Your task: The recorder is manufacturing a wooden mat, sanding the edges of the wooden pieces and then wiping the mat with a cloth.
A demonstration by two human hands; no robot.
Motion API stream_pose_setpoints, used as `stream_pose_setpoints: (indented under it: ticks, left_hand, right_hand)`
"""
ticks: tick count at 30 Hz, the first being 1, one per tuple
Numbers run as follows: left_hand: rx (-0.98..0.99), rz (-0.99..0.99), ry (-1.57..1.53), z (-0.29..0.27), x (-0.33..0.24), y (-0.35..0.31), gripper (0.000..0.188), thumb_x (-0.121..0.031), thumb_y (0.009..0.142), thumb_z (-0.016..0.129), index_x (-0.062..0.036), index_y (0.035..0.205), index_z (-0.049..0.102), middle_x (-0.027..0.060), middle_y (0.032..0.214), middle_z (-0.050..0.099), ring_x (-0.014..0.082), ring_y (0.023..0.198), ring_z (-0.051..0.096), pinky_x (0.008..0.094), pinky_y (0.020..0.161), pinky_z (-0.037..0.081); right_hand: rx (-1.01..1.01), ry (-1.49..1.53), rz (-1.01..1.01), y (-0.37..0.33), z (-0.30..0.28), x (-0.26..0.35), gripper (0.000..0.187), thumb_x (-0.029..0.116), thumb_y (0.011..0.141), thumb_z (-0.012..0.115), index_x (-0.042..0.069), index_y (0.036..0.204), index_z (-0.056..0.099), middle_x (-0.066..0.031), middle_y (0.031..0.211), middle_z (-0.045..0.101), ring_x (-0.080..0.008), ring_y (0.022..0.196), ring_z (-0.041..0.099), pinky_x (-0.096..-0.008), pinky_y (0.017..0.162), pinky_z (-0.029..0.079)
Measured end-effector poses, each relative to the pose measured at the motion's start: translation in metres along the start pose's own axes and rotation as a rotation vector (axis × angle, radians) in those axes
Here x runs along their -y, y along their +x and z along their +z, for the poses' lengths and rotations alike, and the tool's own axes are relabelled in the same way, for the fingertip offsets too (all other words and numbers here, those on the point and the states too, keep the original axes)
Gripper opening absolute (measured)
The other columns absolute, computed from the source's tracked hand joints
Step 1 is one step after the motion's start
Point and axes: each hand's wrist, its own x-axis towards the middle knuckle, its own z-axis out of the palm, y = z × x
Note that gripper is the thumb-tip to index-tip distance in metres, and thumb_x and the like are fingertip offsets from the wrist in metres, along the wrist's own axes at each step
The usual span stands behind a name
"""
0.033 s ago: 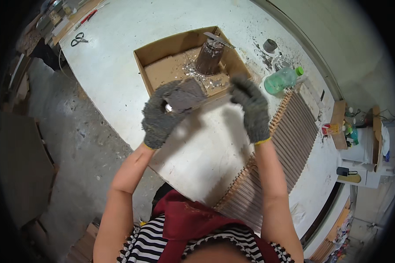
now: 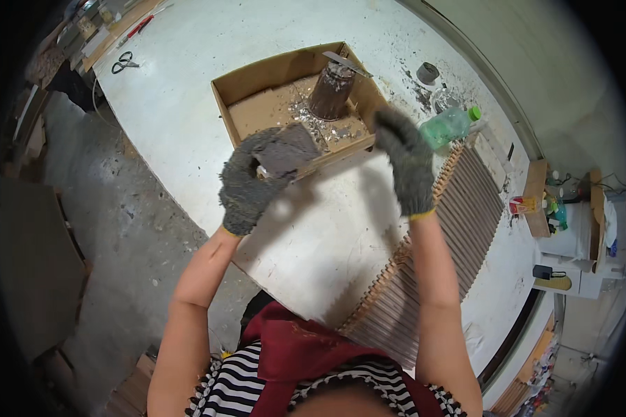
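My left hand [image 2: 242, 191], in a dark grey knitted glove, grips a flat grey-brown piece [image 2: 289, 149] with a rough, matte face. I cannot make out its material. It is held over the near edge of a shallow cardboard box [image 2: 257, 103]. My right hand [image 2: 405, 163], gloved alike, hovers between the box's near right corner and a green bottle [image 2: 444, 128]. Its fingers point away from me and are blurred, so their grip does not show. In the box stands a dark brown ribbed cup-like vessel [image 2: 330, 94], with a metal blade [image 2: 348, 64] lying across its top.
Long brown ribbed strips [image 2: 459, 215] lie side by side at the right of the white table [image 2: 188, 125]. Scissors [image 2: 124, 62] lie far left. A small dark roll [image 2: 428, 72] sits beyond the bottle. Pale flakes litter the box floor; dark crumbs lie on the table.
My right hand has shifted right and slightly away from me, closer to the bottle. My left hand has moved a little left with the grey-brown piece, which has tilted slightly.
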Motion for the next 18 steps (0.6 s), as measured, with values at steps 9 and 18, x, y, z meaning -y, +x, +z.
stream_pose_setpoints:
  ticks: [9, 18]
  left_hand:
    - [-0.014, -0.126, -0.112, -0.026, 0.017, -0.006, 0.079, -0.01, 0.077, 0.088, -0.0043, 0.144, 0.048, 0.0103, 0.14, 0.058, 0.0208, 0.127, 0.056, 0.0364, 0.108, 0.048]
    - [-0.079, -0.126, -0.171, -0.044, 0.023, -0.023, 0.087, -0.013, 0.074, 0.091, -0.0048, 0.147, 0.045, 0.0108, 0.142, 0.055, 0.0222, 0.129, 0.054, 0.0376, 0.108, 0.048]
  right_hand:
    - [0.262, -1.12, -0.138, 0.161, 0.032, -0.028, 0.072, 0.063, 0.08, 0.07, 0.01, 0.129, 0.066, -0.0185, 0.124, 0.068, -0.0349, 0.11, 0.067, -0.0458, 0.096, 0.052]
    - [0.183, -1.139, -0.288, 0.163, 0.032, 0.011, 0.058, 0.055, 0.085, 0.069, 0.009, 0.12, 0.067, -0.0179, 0.114, 0.068, -0.035, 0.104, 0.067, -0.0446, 0.095, 0.054]
